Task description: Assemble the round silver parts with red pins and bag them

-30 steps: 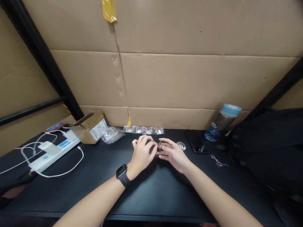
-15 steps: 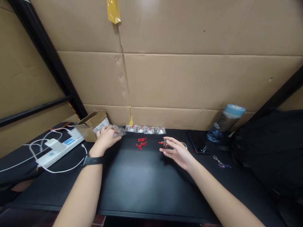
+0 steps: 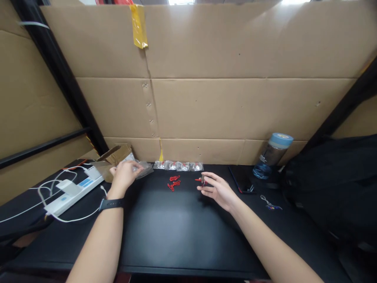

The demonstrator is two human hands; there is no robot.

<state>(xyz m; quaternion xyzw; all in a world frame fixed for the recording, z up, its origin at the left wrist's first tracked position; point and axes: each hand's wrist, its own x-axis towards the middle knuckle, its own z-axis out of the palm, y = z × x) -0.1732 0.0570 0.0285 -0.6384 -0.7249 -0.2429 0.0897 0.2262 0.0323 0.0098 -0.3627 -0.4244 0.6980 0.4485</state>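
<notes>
My right hand is raised over the black desk. Thumb and fingers pinch a small round dark pendant with a red cord sticking out to the left. At the open cardboard box is my left hand, its fingers bent beside a clear plastic bag; what they grip is hidden. Red cords lie loose between the hands. Behind them, against the cardboard wall, several clear packets with round silvery contents and red bits stand in a row.
On the left lies a white power strip with plugs and cables. To the right are a dark phone, a water bottle with a blue lid, a small charm on a strap and a black bag.
The camera view has tilted upward. My left hand has shifted slightly left off the plastic bag toward the box, its fingers more bent. My right hand still holds the pendant in nearly the same place.
</notes>
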